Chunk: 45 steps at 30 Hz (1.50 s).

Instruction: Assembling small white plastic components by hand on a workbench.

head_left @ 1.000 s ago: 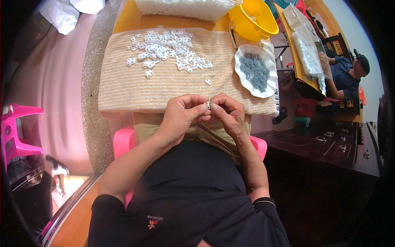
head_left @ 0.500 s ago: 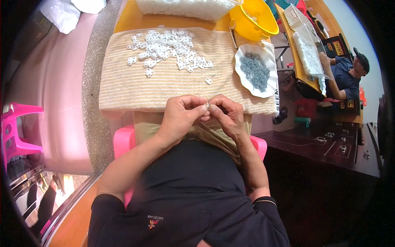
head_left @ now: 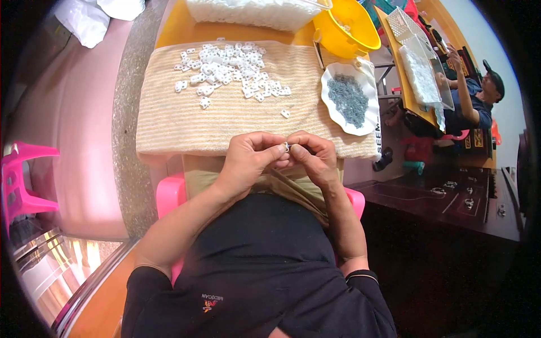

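My left hand (head_left: 251,160) and my right hand (head_left: 315,159) meet just in front of the near edge of a striped towel. Thumbs and fingers of both pinch one small white plastic piece (head_left: 287,147), mostly covered by the fingertips. Beyond them on the towel lies a loose heap of small white plastic pieces with dark holes (head_left: 225,65). A single white piece (head_left: 285,113) rests apart, nearest my hands. To the right, a white scalloped dish (head_left: 369,121) holds many tiny dark grey parts (head_left: 347,98), too small to make out singly.
The striped towel (head_left: 186,127) covers the near part of a yellow table. At its back stand a clear bin of white pieces (head_left: 253,14) and a yellow basket (head_left: 360,42). Another person (head_left: 479,98) sits at a table on the right. A pink stool (head_left: 25,186) is at far left.
The white piece shows more between my fingertips as my right thumb shifts slightly. The other person's arm has risen. The heap and dish stay put on the towel.
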Each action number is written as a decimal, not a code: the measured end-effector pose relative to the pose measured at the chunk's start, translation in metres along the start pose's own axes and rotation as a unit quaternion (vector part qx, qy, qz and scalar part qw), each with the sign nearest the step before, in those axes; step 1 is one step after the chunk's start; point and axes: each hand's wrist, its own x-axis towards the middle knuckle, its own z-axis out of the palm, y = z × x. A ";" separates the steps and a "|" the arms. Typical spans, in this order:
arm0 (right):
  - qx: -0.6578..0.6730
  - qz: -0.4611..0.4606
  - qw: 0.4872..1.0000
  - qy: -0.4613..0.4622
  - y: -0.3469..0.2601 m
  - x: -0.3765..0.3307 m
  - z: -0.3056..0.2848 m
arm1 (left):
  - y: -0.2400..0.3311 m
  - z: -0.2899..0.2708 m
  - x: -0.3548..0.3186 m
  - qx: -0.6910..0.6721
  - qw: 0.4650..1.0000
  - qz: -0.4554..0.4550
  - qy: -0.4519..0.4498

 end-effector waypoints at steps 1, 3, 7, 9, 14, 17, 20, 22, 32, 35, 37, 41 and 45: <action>0.005 0.002 1.000 -0.004 0.001 0.001 0.000 | 0.001 -0.001 0.000 -0.003 1.000 -0.008 0.002; 0.009 0.004 1.000 -0.008 0.003 0.002 0.001 | 0.001 -0.003 -0.001 -0.008 1.000 -0.016 0.004; 0.008 0.007 1.000 -0.010 0.007 0.003 0.002 | -0.001 -0.009 -0.001 -0.010 1.000 -0.013 0.005; 0.006 0.006 1.000 -0.012 0.007 0.003 0.003 | -0.002 -0.010 0.000 -0.010 1.000 -0.011 0.006; 0.002 0.020 1.000 -0.003 0.001 0.004 0.010 | 0.005 -0.011 -0.004 -0.024 1.000 -0.013 0.011; -0.001 0.013 1.000 0.005 -0.003 0.003 0.012 | 0.008 -0.011 -0.007 -0.046 0.999 -0.023 0.015; -0.011 -0.008 0.999 0.033 -0.008 0.003 0.013 | 0.018 -0.010 -0.011 -0.036 0.999 -0.026 0.021; -0.007 0.002 0.999 0.044 -0.013 0.004 0.015 | 0.020 -0.011 -0.014 -0.042 0.999 -0.020 0.028; -0.181 0.030 0.981 0.059 -0.042 0.034 0.020 | 0.036 -0.017 -0.022 -0.084 0.995 0.001 0.046; -0.289 -0.015 0.955 0.061 -0.040 0.049 0.022 | 0.037 -0.022 -0.020 -0.088 0.994 0.009 0.059; -0.377 -0.048 0.923 0.058 -0.038 0.057 0.022 | 0.039 -0.025 -0.019 -0.095 0.994 0.012 0.055; -0.559 -0.096 0.823 0.029 -0.033 0.066 0.030 | 0.039 -0.029 -0.017 -0.101 0.993 0.020 0.055; -0.589 -0.062 0.805 0.041 -0.035 0.068 0.036 | 0.042 -0.030 -0.016 -0.100 0.993 0.019 0.058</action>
